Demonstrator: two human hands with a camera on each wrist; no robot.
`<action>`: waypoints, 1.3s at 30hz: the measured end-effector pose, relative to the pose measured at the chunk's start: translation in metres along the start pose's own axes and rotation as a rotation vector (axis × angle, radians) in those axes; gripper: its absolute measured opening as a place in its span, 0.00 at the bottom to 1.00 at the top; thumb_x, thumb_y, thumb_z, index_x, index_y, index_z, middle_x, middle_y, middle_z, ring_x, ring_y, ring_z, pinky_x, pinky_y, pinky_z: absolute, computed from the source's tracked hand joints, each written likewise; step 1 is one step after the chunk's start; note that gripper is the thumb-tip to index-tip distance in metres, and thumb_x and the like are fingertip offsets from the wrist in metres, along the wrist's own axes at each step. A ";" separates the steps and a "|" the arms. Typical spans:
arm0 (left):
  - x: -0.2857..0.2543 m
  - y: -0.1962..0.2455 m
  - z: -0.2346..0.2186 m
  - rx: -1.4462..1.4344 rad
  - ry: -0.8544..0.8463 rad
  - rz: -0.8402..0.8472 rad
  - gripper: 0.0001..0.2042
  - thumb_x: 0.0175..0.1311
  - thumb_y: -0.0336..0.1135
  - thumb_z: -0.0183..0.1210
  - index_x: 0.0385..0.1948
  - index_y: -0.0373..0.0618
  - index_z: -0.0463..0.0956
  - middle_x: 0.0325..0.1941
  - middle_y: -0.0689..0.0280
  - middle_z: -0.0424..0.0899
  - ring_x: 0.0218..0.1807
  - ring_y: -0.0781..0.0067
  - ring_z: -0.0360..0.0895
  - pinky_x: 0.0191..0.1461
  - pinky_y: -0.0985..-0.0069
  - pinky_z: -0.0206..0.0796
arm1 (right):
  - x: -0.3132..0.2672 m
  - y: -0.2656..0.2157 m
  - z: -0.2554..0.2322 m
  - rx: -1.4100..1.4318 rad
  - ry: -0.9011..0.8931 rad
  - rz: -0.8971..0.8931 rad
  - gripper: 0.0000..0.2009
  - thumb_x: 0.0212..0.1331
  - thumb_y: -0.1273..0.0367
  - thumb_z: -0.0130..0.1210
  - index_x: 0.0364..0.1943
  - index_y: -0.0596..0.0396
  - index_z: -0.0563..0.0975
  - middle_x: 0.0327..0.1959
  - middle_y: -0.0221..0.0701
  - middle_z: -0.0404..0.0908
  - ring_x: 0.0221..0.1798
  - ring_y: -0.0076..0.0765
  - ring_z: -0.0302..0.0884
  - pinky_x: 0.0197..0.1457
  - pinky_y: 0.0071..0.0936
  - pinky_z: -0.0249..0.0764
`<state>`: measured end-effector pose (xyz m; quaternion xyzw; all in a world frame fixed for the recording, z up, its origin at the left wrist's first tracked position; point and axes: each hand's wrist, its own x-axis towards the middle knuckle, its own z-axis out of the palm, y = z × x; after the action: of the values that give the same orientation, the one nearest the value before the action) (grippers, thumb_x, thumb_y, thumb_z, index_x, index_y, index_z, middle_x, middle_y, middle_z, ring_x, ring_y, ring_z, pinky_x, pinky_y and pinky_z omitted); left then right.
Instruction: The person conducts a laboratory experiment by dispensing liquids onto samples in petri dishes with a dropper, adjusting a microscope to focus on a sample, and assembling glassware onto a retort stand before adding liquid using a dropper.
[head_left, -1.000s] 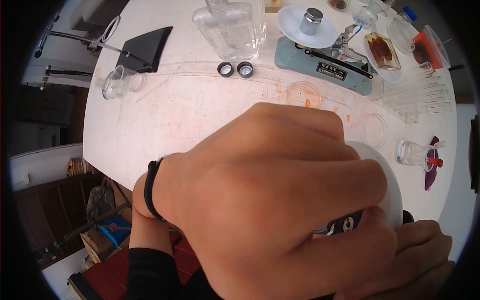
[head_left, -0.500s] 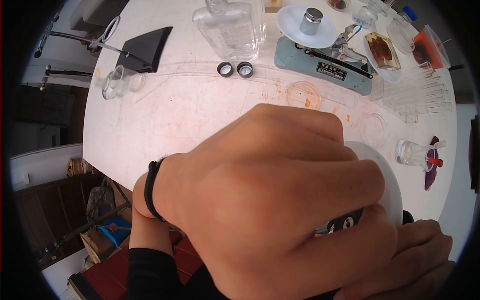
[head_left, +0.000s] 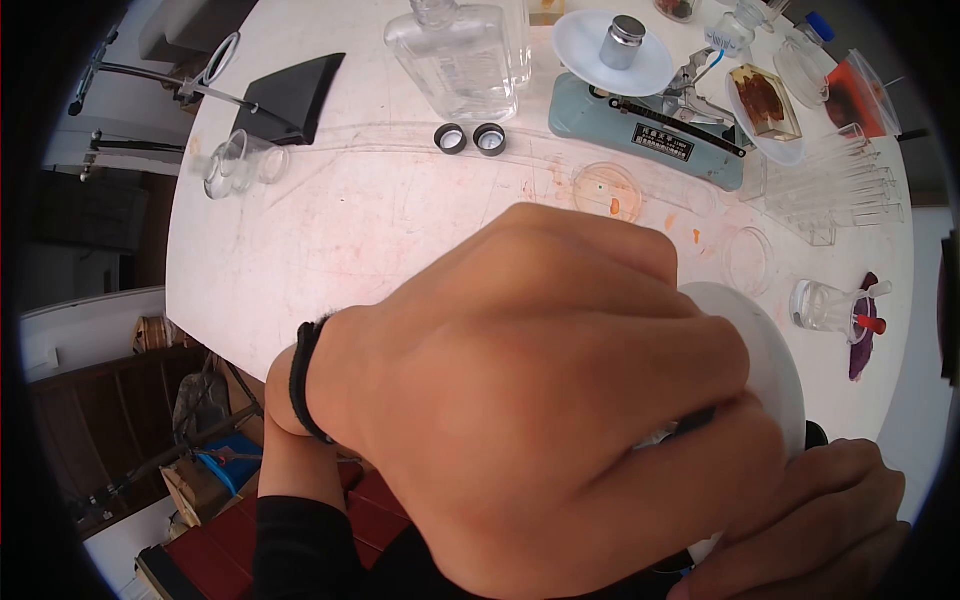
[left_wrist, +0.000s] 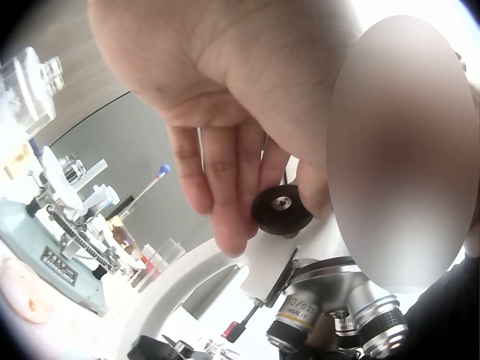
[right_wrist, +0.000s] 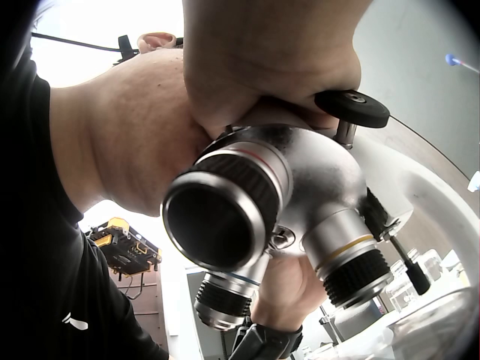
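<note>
My left hand (head_left: 560, 400), a dark band at its wrist, fills the middle of the head view and hides much of a white microscope (head_left: 775, 345). In the left wrist view its thumb and fingers are on a round black focus knob (left_wrist: 264, 212). Lower right in the head view, my right hand (head_left: 820, 520) has its fingers curled round the microscope, their tips hidden. Its palm lies above the metal nosepiece (right_wrist: 322, 169) in the right wrist view, beside another black knob (right_wrist: 360, 111). Several objective lenses (right_wrist: 349, 255) point downward from the nosepiece.
Behind the hands stand a blue-green balance (head_left: 585, 115) bearing a metal weight (head_left: 620, 48), a clear bottle (head_left: 455, 70) and two black caps (head_left: 452, 140). Rightward are test tubes (head_left: 835, 190), a small flask (head_left: 828, 308) and a petri dish (head_left: 748, 262). Black rests (head_left: 295, 105) leftward.
My left hand's fingers have shifted slightly left and drawn closer together, covering more of the dark knob. The right hand stays in place.
</note>
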<state>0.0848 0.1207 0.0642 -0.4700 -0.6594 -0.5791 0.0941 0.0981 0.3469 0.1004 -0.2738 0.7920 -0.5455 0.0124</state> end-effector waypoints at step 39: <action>0.002 -0.002 0.001 0.013 0.019 -0.004 0.22 0.55 0.50 0.69 0.25 0.32 0.82 0.17 0.57 0.81 0.14 0.71 0.77 0.17 0.77 0.68 | 0.000 0.005 -0.002 0.022 0.000 -0.029 0.14 0.61 0.61 0.56 0.38 0.55 0.66 0.22 0.30 0.79 0.25 0.30 0.76 0.33 0.24 0.72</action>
<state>0.0825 0.1228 0.0638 -0.4626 -0.6633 -0.5794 0.1020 0.0952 0.3497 0.0970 -0.2852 0.7820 -0.5542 0.0075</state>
